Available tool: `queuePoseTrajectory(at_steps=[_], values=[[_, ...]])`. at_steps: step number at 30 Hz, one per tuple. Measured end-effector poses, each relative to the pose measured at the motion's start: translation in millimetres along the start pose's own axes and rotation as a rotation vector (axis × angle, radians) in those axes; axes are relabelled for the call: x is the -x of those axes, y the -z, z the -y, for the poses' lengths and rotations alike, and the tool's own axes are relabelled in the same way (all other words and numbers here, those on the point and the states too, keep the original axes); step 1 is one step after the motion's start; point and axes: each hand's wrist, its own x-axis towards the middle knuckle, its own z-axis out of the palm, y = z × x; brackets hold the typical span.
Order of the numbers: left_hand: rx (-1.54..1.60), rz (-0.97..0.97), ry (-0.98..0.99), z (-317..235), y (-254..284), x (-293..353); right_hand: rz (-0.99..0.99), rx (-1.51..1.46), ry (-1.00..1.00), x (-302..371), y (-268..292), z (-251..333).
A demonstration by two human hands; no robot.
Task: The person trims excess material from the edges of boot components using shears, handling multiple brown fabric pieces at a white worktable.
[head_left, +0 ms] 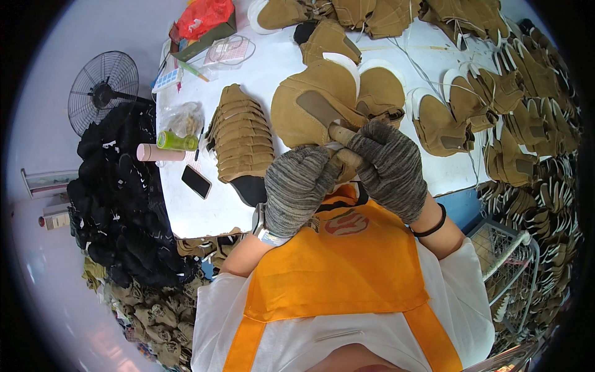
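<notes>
Nearest me, above my orange apron (334, 273), my left hand (296, 186) in its grey knitted glove has its fingers curled tight under the tan suede boot upper (310, 108). My right hand (390, 167), gloved alike, is closed round a wooden-handled tool (342, 133) pressed against that upper, which sits just over the near edge of the white counter (273, 59). If my grip loosens, I judge the tool could skid across the suede. Left lies a black phone (196, 181); farther off, stacked tan uppers (238, 133).
</notes>
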Motion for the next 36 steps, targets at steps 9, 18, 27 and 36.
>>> queuePoseTrajectory(at_steps=[9,18,27,36], values=[[0.43,-0.113,0.227,12,-12,16,-0.101,-0.861,-0.477,6,-4,-5],[0.3,-0.017,0.159,17,-6,22,0.216,-0.149,-0.017,-9,4,-16],[0.138,0.157,0.087,23,-2,29,0.337,-0.177,0.083,-7,-1,-17],[0.642,0.008,0.26,19,-11,30,-0.096,-0.395,-0.171,6,-18,-15]])
